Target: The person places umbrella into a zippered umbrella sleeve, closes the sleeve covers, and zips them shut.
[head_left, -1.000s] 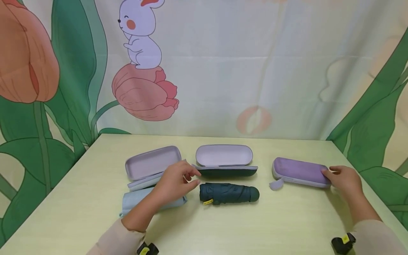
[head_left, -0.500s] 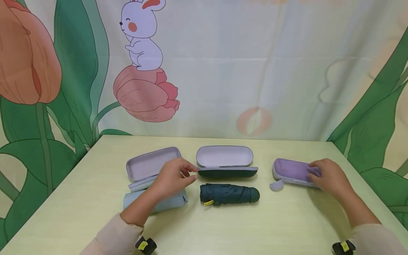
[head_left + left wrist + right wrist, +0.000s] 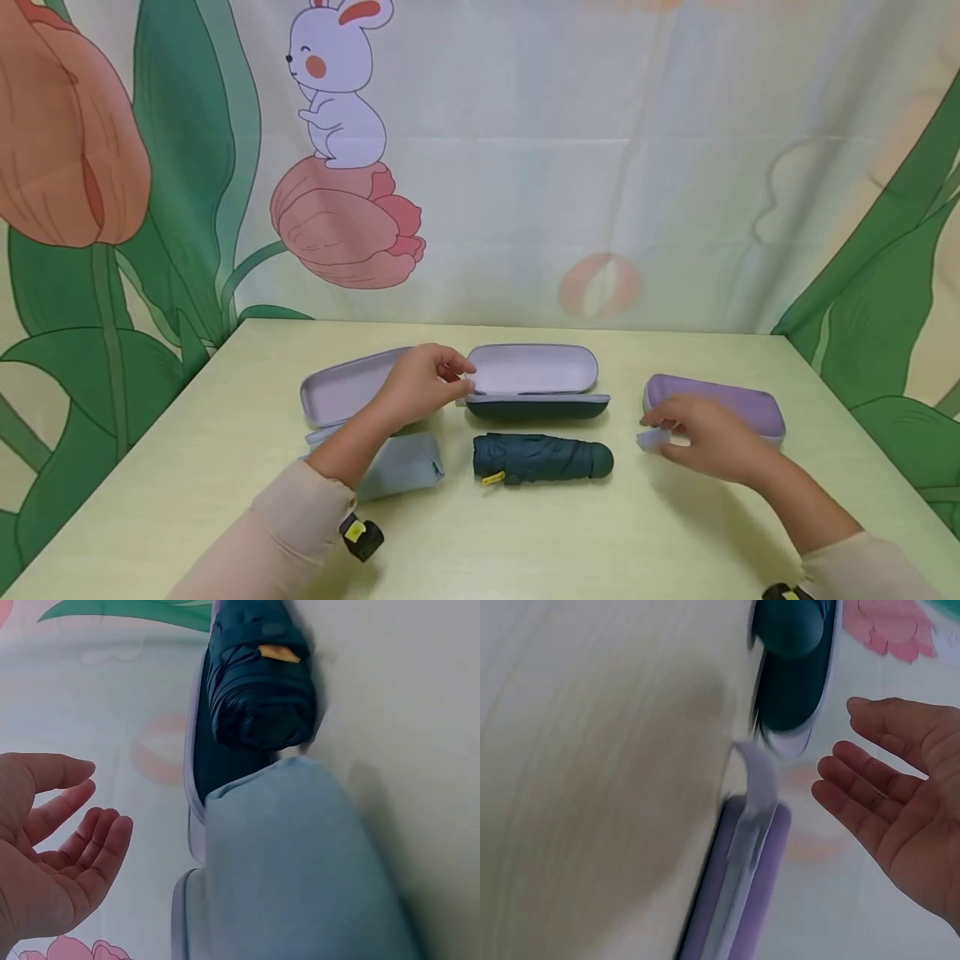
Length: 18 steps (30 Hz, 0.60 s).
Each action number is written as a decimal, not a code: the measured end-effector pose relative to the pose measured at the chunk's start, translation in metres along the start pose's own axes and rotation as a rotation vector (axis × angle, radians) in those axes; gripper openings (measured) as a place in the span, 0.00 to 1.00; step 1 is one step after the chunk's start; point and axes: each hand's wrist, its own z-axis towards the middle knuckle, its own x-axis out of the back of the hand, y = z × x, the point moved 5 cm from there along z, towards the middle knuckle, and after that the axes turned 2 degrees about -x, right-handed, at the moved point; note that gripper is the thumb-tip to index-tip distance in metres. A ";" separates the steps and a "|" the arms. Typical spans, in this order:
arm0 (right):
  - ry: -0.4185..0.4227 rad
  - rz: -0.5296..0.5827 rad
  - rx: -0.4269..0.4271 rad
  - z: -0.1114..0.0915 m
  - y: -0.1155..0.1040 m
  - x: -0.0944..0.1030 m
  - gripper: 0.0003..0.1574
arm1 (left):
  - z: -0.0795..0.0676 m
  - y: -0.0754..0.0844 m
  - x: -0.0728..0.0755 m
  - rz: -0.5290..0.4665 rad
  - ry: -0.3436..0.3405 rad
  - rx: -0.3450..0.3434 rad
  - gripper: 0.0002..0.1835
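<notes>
left hand (image 3: 422,385), fingers loosely parted around nothing, hangs by the left end of the green case (image 3: 537,408); right hand (image 3: 708,437), nearer the purple case (image 3: 738,406), holds nothing, thumb and fingers apart, tab (image 3: 651,439) just at their tips, contact unclear, case beyond, its long axis running rightward.

A pale curtain (image 3: 495,192) with a white rabbit (image 3: 347,129) and tulips (image 3: 67,142) behind the table (image 3: 540,542)
</notes>
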 end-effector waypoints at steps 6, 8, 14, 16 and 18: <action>-0.084 -0.038 0.104 0.014 -0.034 -0.010 0.19 | 0.023 0.002 -0.003 0.010 -0.031 0.031 0.09; -0.110 -0.040 0.123 0.018 -0.044 -0.014 0.20 | 0.031 0.002 -0.005 0.015 -0.043 0.046 0.09; -0.192 -0.057 0.122 0.033 -0.062 -0.030 0.27 | 0.052 -0.004 -0.012 0.051 -0.062 0.082 0.10; -0.233 -0.081 0.110 0.040 -0.066 -0.036 0.32 | 0.058 -0.006 -0.014 0.074 -0.061 0.092 0.11; -0.281 -0.110 0.096 0.048 -0.068 -0.044 0.37 | 0.064 -0.009 -0.016 0.099 -0.061 0.097 0.11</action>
